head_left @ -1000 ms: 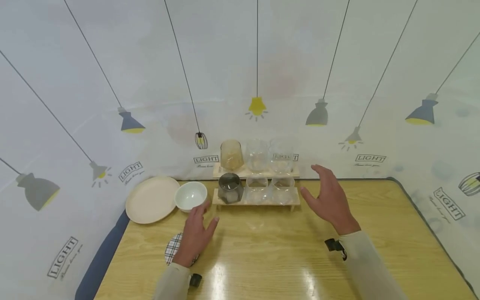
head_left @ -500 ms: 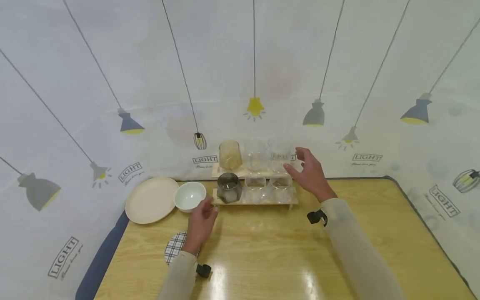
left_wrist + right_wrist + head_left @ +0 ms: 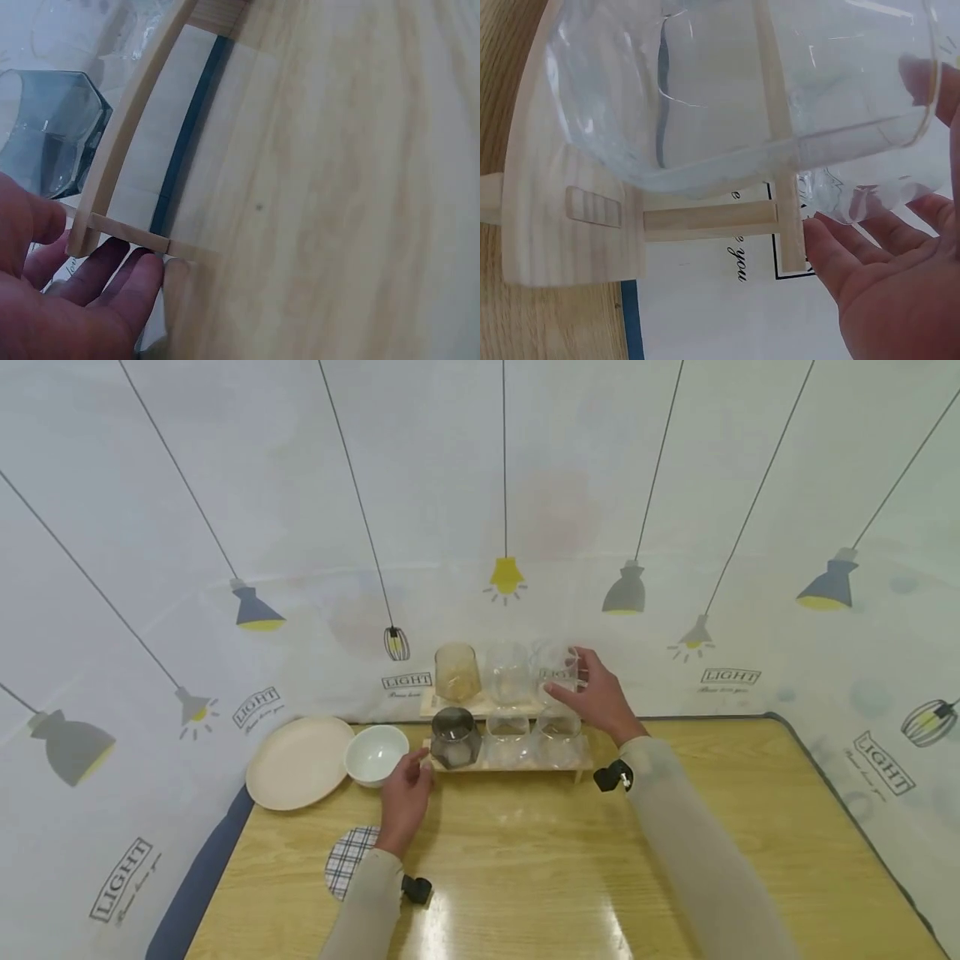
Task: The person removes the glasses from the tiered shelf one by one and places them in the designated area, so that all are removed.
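A two-tier wooden rack (image 3: 510, 767) holds several glasses against the back wall. My left hand (image 3: 405, 797) holds its left end, by the smoky grey glass (image 3: 455, 739). In the left wrist view, the thumb lies above the rack's end (image 3: 112, 161) and fingers curl below. My right hand (image 3: 600, 697) reaches round the clear glass (image 3: 549, 668) at the back right, thumb in front and fingers behind. The right wrist view has the front clear glass (image 3: 705, 97) partly covering that grip, so firm contact is hard to see.
An amber glass (image 3: 456, 672) stands on the upper tier. Left of the rack are a pale bowl (image 3: 377, 755) and a beige plate (image 3: 300, 764). A checked round mat (image 3: 348, 860) lies partly under the left forearm on the wooden table (image 3: 525, 860). A lamp-printed sheet hangs behind.
My right hand has moved left from beside the rack to the back right glass. My left hand has shifted right from near the bowl to the rack's left end, fingers curling.
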{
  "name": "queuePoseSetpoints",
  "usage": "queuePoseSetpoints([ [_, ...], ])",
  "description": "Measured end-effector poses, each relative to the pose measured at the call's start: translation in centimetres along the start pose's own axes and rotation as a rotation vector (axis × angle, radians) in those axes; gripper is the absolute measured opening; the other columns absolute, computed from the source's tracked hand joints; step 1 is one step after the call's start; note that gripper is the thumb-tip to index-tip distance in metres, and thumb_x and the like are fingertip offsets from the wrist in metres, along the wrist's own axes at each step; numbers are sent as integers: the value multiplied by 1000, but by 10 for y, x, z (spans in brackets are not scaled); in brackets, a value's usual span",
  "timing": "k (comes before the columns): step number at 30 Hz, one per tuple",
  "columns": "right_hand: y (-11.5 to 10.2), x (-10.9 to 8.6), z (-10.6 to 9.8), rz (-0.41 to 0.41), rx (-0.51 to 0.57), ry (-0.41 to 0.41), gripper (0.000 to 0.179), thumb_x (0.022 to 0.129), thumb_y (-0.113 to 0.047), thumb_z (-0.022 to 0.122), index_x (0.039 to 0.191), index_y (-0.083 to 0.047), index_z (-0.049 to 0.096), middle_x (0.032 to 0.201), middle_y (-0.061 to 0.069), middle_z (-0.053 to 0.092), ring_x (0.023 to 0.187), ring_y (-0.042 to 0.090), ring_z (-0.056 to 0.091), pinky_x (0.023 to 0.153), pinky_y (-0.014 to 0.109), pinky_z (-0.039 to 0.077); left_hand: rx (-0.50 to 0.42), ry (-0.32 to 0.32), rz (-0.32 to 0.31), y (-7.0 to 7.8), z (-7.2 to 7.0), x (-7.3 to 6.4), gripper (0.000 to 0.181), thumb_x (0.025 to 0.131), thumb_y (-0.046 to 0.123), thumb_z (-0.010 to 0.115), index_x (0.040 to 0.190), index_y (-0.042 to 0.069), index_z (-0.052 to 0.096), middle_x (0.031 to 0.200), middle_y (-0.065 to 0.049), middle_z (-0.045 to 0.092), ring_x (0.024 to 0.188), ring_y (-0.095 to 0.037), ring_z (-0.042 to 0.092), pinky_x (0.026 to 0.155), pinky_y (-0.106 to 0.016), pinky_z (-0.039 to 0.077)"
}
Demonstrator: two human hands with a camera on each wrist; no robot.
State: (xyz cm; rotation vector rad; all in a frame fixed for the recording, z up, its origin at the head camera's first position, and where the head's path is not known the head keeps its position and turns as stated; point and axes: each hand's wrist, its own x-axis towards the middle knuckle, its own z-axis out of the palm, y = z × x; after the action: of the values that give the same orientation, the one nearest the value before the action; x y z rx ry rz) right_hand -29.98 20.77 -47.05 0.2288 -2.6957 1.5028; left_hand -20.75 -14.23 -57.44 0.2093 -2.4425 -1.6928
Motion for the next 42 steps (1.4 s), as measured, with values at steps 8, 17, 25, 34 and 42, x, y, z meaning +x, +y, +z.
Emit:
queuePoseSetpoints([
  [8,2,3,3,-14,45,8,97,90,-63,76,165,-18,31,158,15,51,143,42,52,117,61,44,14,15,-32,-2,5,7,33,111,24,55,142,18,64,110,-13,77,105,-25,72,88,-37,55],
  [17,4,-7,-6,4,44,4,93,93,-56,77,164,-18,32,158,14,51,143,41,52,114,62,46,12,10,-25,-2,6,5,32,111,23,55,141,18,64,102,-12,77,93,-23,70,81,-30,51],
  [25,9,-27,-29,23,84,45,92,95,-51,76,166,-18,28,162,13,46,149,39,47,113,64,46,4,4,-35,1,5,5,32,111,23,55,142,19,64,103,-12,78,94,-23,70,81,-33,51],
  [34,23,-63,-57,28,93,97,93,95,-50,78,167,-19,27,163,12,46,149,37,48,112,58,49,-1,-16,-47,1,3,7,33,111,22,55,143,18,64,100,-14,77,89,-23,69,79,-31,50],
  [42,40,-95,-63,10,15,120,89,97,-43,78,165,-13,30,159,17,49,145,42,50,112,64,47,-4,-25,-61,-1,3,9,34,111,24,56,144,20,63,107,-12,77,96,-24,71,80,-30,52],
])
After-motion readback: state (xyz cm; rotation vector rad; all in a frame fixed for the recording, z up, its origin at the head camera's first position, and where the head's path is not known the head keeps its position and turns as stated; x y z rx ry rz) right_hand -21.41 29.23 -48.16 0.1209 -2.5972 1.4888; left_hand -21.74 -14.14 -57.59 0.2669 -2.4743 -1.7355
